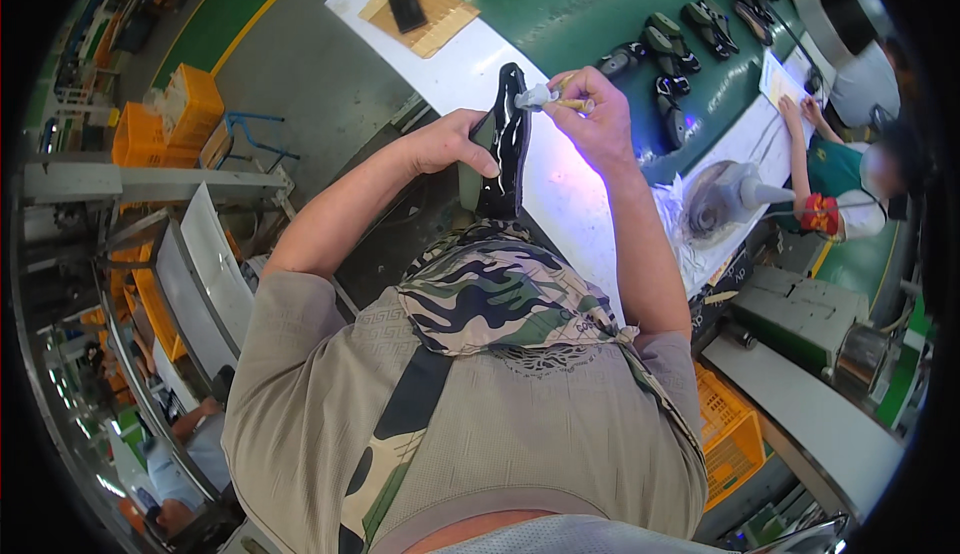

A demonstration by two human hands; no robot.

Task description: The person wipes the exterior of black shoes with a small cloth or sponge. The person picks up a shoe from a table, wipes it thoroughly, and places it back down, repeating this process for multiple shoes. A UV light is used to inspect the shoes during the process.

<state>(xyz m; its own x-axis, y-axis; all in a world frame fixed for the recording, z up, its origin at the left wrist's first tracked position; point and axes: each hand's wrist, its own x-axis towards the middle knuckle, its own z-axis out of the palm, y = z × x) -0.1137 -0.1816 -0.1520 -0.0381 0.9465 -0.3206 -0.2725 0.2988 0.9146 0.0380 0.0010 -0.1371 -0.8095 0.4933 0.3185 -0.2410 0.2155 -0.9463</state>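
Note:
My left hand (452,143) grips a dark shoe (509,142) from its left side, thumb lying along the near part. The shoe is stretched away from me, and its upward face looks glossy and wet with bright streaks; a grey-green part shows at its left edge. Pinched in my right hand (604,122) is a small brush-like applicator (537,97) with a whitish, clumped head and a yellowish handle. Its head touches or hovers just at the shoe's right edge near the far end; which one I cannot tell.
A white bench (572,216) runs under my right arm. On it lie brown cardboard (440,26) with a black phone (406,9), and a round pan (708,216) with a white spouted container (758,192). Several shoes (662,39) rest on the green belt (560,4). Another person (850,179) works at right.

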